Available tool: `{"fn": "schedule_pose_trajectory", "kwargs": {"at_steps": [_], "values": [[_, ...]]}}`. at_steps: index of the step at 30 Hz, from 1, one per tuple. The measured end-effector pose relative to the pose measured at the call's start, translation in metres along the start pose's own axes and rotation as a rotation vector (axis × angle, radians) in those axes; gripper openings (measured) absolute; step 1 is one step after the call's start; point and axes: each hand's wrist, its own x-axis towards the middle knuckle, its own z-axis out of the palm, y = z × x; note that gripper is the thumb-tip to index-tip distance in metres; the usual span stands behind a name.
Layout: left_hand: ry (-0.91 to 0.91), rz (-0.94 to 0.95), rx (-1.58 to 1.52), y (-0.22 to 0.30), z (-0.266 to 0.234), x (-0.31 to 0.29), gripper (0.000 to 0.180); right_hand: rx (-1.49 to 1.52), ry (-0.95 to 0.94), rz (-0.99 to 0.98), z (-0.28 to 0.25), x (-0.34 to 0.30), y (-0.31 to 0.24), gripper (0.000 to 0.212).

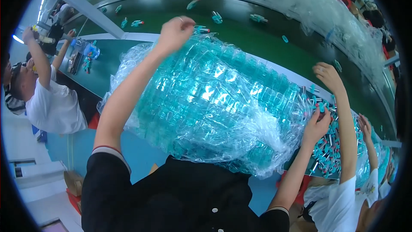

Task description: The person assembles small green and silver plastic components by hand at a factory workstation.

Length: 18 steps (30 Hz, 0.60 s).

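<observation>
Across the top of the frame you face a dark green conveyor belt (266,32). A clear plastic bag (210,99), packed with rows of teal pieces, fills the middle. Right of it lies a heap of small parts (325,152). Your left hand (174,34) is curled and blurred at upper centre, beside a red-tipped part (202,29); you cannot tell whether its fingers grip it. At right, your right hand (316,125) has thumb and fingertips together on a teal part (321,107), at the heap's edge.
</observation>
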Motion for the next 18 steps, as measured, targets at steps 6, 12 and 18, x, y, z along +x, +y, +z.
{"fn": "schedule_pose_trajectory", "kwargs": {"at_steps": [6,12,18], "values": [[-0.157,0.451,0.351,0.042,0.002,-0.083,0.046,0.009,-0.018,-0.025,-0.048,0.017,-0.037,0.03],[-0.645,0.501,0.281,0.04,0.0,-0.031,0.055,0.9,-0.905,0.009,-0.018,-0.013,-0.22,0.024],[-0.776,0.331,0.056,0.043,-0.017,0.008,0.055,0.968,-1.038,-0.028,0.065,-0.071,-0.221,0.024]]}}
